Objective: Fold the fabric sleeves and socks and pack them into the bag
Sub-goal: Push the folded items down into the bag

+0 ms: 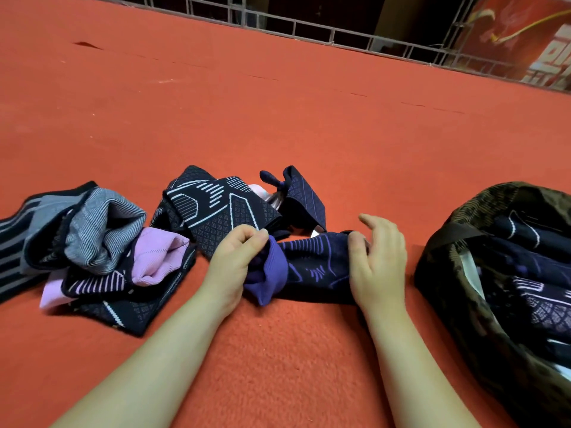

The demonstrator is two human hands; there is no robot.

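two hands, one bag

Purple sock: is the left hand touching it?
Touching. The head view shows the left hand pinching the purple cuff of the purple sock, its fingers curled onto the fabric with no gap.
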